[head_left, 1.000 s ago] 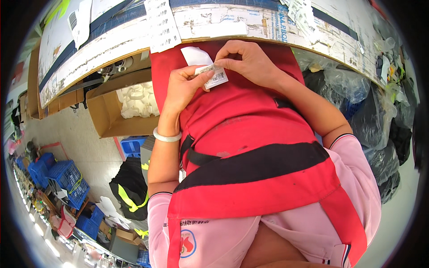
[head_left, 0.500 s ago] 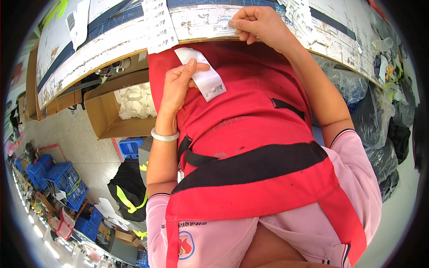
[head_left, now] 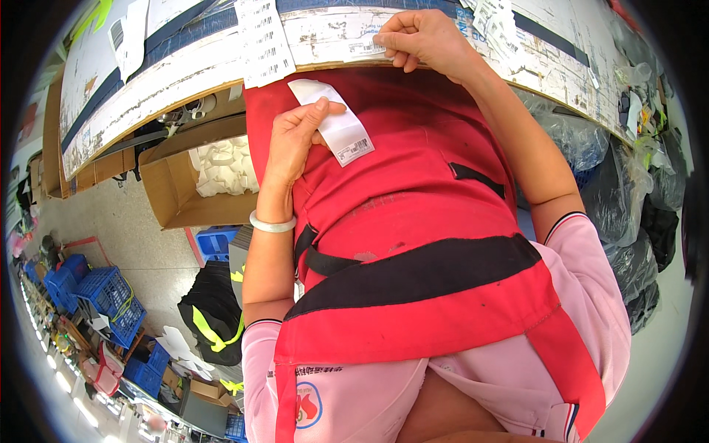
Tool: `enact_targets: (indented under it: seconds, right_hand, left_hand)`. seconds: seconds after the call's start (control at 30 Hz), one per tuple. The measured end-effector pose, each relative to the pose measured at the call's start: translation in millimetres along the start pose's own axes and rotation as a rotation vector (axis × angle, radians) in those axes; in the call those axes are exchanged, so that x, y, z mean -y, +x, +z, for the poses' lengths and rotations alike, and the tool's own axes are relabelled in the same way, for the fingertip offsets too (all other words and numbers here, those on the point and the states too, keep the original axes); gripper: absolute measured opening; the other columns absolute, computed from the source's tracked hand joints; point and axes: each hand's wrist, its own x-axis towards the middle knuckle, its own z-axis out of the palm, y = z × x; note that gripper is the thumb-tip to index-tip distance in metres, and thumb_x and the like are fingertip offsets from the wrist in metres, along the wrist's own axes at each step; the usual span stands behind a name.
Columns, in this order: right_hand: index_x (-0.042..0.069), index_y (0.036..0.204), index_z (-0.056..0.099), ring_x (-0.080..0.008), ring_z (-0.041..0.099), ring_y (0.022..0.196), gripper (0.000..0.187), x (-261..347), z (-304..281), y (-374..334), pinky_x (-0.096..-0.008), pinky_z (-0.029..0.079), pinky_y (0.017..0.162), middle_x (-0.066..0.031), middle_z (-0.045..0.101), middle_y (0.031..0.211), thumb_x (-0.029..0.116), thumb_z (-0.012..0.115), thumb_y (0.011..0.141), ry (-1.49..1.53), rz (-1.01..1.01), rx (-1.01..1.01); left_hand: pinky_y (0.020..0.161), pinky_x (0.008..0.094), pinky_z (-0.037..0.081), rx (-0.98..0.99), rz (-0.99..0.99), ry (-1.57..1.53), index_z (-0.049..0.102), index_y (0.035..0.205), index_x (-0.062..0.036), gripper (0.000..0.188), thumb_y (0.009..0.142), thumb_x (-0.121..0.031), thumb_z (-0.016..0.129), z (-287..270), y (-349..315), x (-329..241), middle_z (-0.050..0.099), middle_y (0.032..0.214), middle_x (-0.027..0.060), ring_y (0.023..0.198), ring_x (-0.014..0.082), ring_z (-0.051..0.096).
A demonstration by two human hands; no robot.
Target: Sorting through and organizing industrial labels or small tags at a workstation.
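Observation:
My left hand (head_left: pixel 297 136) is closed around a strip of white labels (head_left: pixel 341 129), thumb on top, in front of my red apron. A small printed barcode shows at the strip's lower end. At the table's near edge, my right hand (head_left: pixel 425 48) has its thumb and forefinger pinched at the corner of a small white label (head_left: pixel 363 49), which lies against the worn white tabletop (head_left: pixel 325 46). The other fingers of that hand are curled. Whether the label is stuck down cannot be made out.
A long barcode label sheet (head_left: pixel 264 44) hangs over the table edge; more label strips (head_left: pixel 496 29) lie on the right. Below left, a cardboard box (head_left: pixel 171 196) holds off-white pieces. Clear plastic bags (head_left: pixel 628 192) stand at right, blue crates (head_left: pixel 111 299) on the left floor.
My right hand has shifted slightly left at the table edge. The strip in my left hand has tilted a little, its lower end moving slightly up and right.

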Motion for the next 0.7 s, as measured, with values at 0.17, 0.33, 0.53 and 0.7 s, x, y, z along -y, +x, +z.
enact_targets:
  seconds: [0.17,0.33,0.53,0.7]
  right_hand:
    - [0.002,0.088,0.065,-0.0060,0.057,0.056,0.022,-0.6,-0.1,0.3,-0.0177,0.047,0.049,-0.0007,0.059,0.065,0.024,0.068,0.085,-0.023,-0.011,-0.004]
    - [0.002,0.088,0.065,-0.0057,0.057,0.057,0.021,-0.4,1.9,-0.2,-0.0176,0.047,0.049,-0.0006,0.059,0.066,0.023,0.068,0.085,-0.011,-0.010,-0.013]
    - [0.002,0.087,0.065,-0.0056,0.056,0.057,0.021,-1.6,2.5,-0.4,-0.0175,0.047,0.050,-0.0003,0.059,0.067,0.023,0.068,0.086,-0.003,-0.017,-0.015]
    - [0.002,0.087,0.065,-0.0055,0.056,0.057,0.020,0.1,3.4,-1.5,-0.0177,0.047,0.050,-0.0002,0.059,0.067,0.022,0.067,0.086,-0.025,-0.032,-0.008]
  left_hand:
    - [0.054,0.0190,0.043,0.005,0.002,-0.002,0.070,0.095,0.0028,0.036,0.094,-0.031,0.057,0.0,-0.6,-0.4,0.066,0.077,0.0058,0.059,0.0067,0.055]
    - [0.055,0.0202,0.046,0.009,0.002,-0.013,0.069,0.095,0.0031,0.036,0.094,-0.030,0.057,0.0,0.0,-0.3,0.067,0.078,0.0068,0.061,0.0084,0.058]
    - [0.055,0.0199,0.045,0.011,0.013,-0.001,0.069,0.095,0.0028,0.035,0.094,-0.030,0.057,-1.4,0.8,1.1,0.067,0.078,0.0067,0.061,0.0081,0.057]
    - [0.055,0.0201,0.046,0.022,0.021,-0.008,0.069,0.095,0.0027,0.033,0.094,-0.028,0.057,-3.0,0.8,2.2,0.067,0.078,0.0065,0.061,0.0080,0.058]
